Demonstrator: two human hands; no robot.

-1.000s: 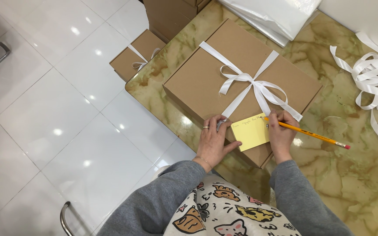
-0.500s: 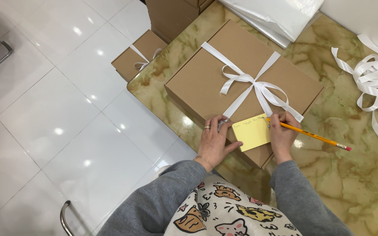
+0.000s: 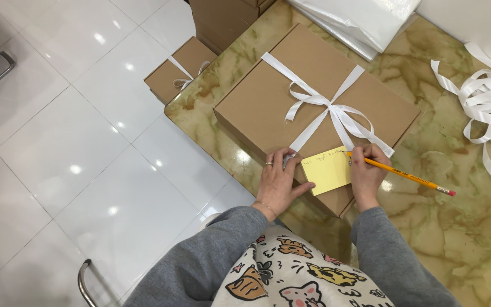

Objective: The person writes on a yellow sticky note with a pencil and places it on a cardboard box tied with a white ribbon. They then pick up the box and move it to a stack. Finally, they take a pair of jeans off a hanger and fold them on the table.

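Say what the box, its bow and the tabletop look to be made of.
Box: plain brown cardboard, matt, with sharp folded edges. Bow: white ribbon, likely satin, with a soft sheen and limp loops. Tabletop: polished stone, perhaps marble or an imitation, with green-brown veins and bright reflections.

There is one view only, from a camera worn on the person's head. It looks steeply down and slightly forward over the person's chest and grey sleeves. It sits close above the near corner of the bench point(image 3: 456, 227), which fills the right side, while the white tiled floor point(image 3: 58, 142) takes up the left.
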